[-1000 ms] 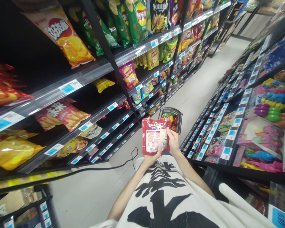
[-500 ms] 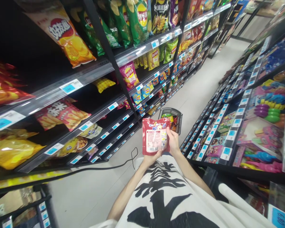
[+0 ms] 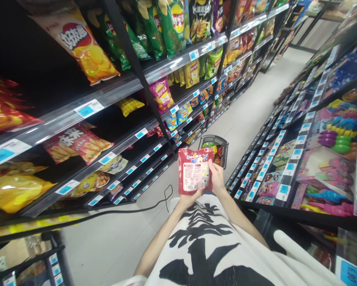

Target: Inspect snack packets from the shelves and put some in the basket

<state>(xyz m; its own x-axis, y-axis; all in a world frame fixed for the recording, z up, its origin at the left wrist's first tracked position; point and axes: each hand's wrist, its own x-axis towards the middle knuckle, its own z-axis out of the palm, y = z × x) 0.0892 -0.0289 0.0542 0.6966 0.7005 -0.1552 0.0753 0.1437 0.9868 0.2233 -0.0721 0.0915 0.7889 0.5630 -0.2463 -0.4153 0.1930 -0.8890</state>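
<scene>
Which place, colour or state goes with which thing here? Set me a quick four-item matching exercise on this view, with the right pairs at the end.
1. pouch
2. basket
3. purple chip bag
4. shirt

A. on the shelving at the picture's left
B. white with black print
C. held by the left hand and right hand
D. dark, with packets inside

Pairs: 1-C, 2-D, 3-A, 4-B

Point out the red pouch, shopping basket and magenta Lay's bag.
Red pouch point(image 3: 193, 174): head view, on its pale label panel.
Shopping basket point(image 3: 216, 139): head view, far wall.
Magenta Lay's bag point(image 3: 161, 95): head view, printed front.
</scene>
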